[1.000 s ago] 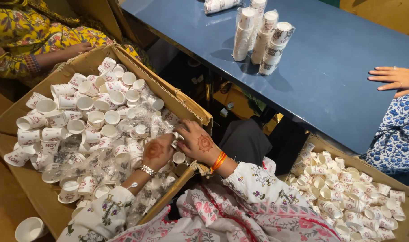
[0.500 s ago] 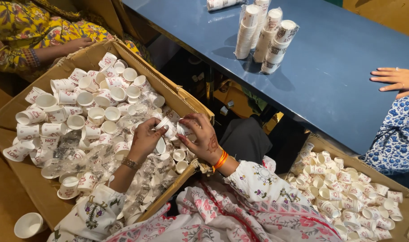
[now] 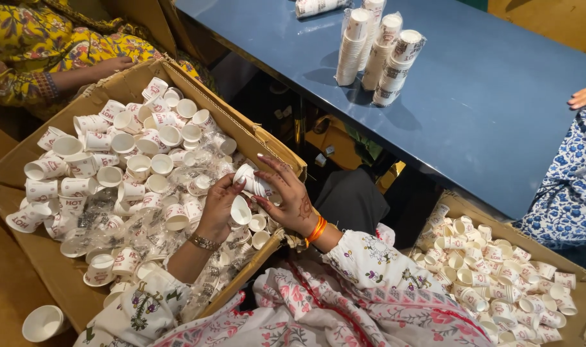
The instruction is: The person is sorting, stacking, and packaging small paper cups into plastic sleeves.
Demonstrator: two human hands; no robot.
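My left hand (image 3: 217, 207) and my right hand (image 3: 291, 198) are together over the right part of a big cardboard box (image 3: 267, 142) full of several small white paper cups (image 3: 119, 167) with red print. The right hand grips a short stack of cups (image 3: 251, 181) lying sideways. The left hand holds a single cup (image 3: 240, 211) just below it, mouth facing the stack. Clear plastic wrappers lie among the loose cups.
A blue table (image 3: 485, 96) stands beyond, with several wrapped cup stacks (image 3: 377, 51) on it. A second box of cups (image 3: 498, 276) sits at my right. A person in yellow (image 3: 55, 51) sits at the top left; another person's patterned blue sleeve (image 3: 569, 186) is at the right. One cup (image 3: 42, 322) lies on the floor.
Both hands rose from among the cups and came together; the right hand now grips a stack and the left hand a single cup.
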